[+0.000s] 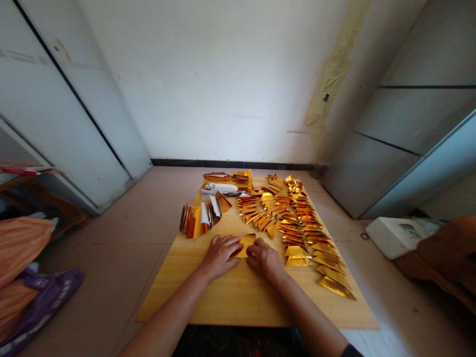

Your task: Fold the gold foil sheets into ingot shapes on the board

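Between my two hands lies a sheet of gold foil paper [245,244], flat on the wooden table near its middle. My left hand [222,254] holds the sheet's left side, fingers bent over it and thumb at the near edge. On the right side, my right hand [266,260] grips the same sheet with curled fingers; part of the paper is hidden under both hands. To the right stand overlapping rows of folded gold paper pieces [297,252], ingot-like in outline. Left of the sheet are stacks of gold foil paper [193,222] with white backs, loosely curled.
The wooden table [223,302] reaches toward a white wall [208,99]. Grey cabinets [401,109] stand at the right, and pale cabinet doors [70,99] at the left. A white box [386,237] is on the right. Orange and purple bags [40,297] lie on the left.
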Demonstrator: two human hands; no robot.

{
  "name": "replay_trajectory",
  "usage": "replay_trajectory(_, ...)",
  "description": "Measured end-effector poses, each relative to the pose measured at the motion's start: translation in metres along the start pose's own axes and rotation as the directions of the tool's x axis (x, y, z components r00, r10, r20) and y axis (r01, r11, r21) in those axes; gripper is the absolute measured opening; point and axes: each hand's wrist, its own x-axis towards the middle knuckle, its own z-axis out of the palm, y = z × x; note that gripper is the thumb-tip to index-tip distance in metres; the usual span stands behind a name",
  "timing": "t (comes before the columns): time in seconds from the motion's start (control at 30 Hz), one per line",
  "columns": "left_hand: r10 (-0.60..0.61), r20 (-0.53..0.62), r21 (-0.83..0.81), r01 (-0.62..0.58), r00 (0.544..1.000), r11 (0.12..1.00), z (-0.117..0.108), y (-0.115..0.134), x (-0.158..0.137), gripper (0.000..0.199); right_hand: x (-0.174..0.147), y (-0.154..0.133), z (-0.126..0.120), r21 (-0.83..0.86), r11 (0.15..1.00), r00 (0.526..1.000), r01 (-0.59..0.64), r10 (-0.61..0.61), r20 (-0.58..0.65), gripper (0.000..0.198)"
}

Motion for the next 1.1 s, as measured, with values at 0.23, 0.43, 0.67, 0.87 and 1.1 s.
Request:
replay_trajectory(0.23, 0.030, -0.047, 0.028, -0.028, 0.998, 0.999, 0.002, 0.000, 0.001, 0.030, 0.007, 0.013, 0.002, -0.161, 0.963, 0.976, 0.216, -0.220, -0.006, 0.017)
replay_trajectory(0.43, 0.031, -0.037, 0.013, -0.031, 0.999, 0.999, 0.003, -0.003, 0.000, 0.035, 0.014, 0.025, 0.005, -0.057, 0.958, 0.958, 0.281, -0.283, -0.042, 0.016)
replay_trajectory(0.67, 0.011, -0.046, -0.002, -0.011, 0.999, 1.000, 0.008, -0.007, 0.001, 0.038, 0.014, 0.024, 0.004, 0.012, 0.972, 0.970, 0.235, -0.234, -0.061, 0.015)
replay_trajectory(0.87, 0.016, -0.059, -0.001, -0.016, 0.998, 1.000, 0.009, -0.008, 0.001, 0.040, 0.016, 0.026, 0.004, 0.030, 0.965, 0.964, 0.260, -0.258, -0.062, 0.016)
replay_trajectory(1.1, 0.031, -0.089, 0.012, -0.030, 0.996, 0.999, 0.010, -0.006, 0.001, 0.035, 0.017, 0.027, 0.003, 0.013, 0.955, 0.953, 0.296, -0.295, -0.070, 0.018)
